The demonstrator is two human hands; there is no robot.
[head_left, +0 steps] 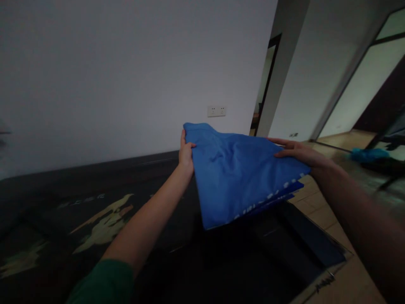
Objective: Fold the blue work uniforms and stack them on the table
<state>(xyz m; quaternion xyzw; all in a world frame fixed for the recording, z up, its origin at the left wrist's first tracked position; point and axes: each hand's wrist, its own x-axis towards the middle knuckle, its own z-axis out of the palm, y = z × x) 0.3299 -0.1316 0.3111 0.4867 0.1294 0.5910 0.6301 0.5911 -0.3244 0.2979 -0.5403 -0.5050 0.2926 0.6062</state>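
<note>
A blue folded cloth (234, 169), which looks like a garment, hangs in the air between my two hands, with small white marks along its lower right edge. At its left edge my left hand (186, 152) grips it, thumb on the near face. On the right, my right hand (294, 153) pinches the upper right part between thumb and fingers. Darker blue layers show beneath the lower right edge. Below the cloth lies a black surface (133, 228) printed with pale, bird-like shapes.
Behind the black surface rises a pale wall with a double power socket (217, 111). A doorway (265, 84) opens beyond the wall's right end. Wooden floor (308, 202) runs along the right, where a bright blue item (368, 154) lies farther back.
</note>
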